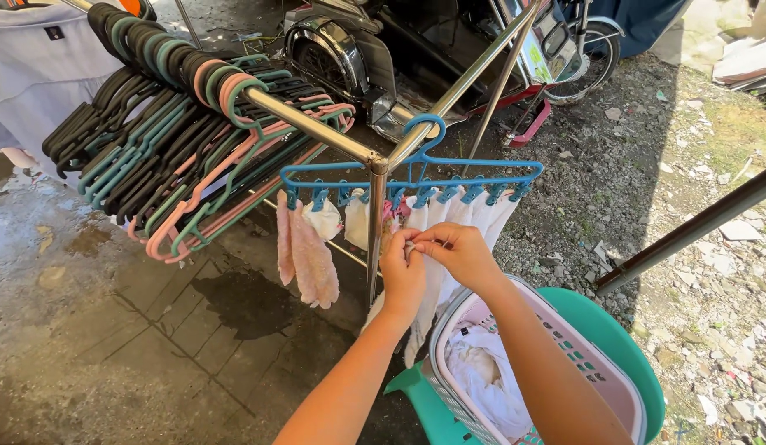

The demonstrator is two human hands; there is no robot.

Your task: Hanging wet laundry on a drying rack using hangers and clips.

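- Left hand (402,276) and right hand (459,251): both pinched shut on a white cloth (416,247) under the blue clip hanger (412,177).
- Risk: cloth could slip from a clip not fully caught and be dropped onto the wet floor (111,330) beside the basket (449,387).

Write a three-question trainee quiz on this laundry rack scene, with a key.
1. True or false: both hands, left hand and right hand, meet at a small cloth under the blue clip hanger.
2. What colour is the fluffy sock hanging from it?
3. The laundry basket rests on: A) a green stool, B) the metal rack, C) the wet pavement.

Key: 1 true; 2 pink; 3 A.
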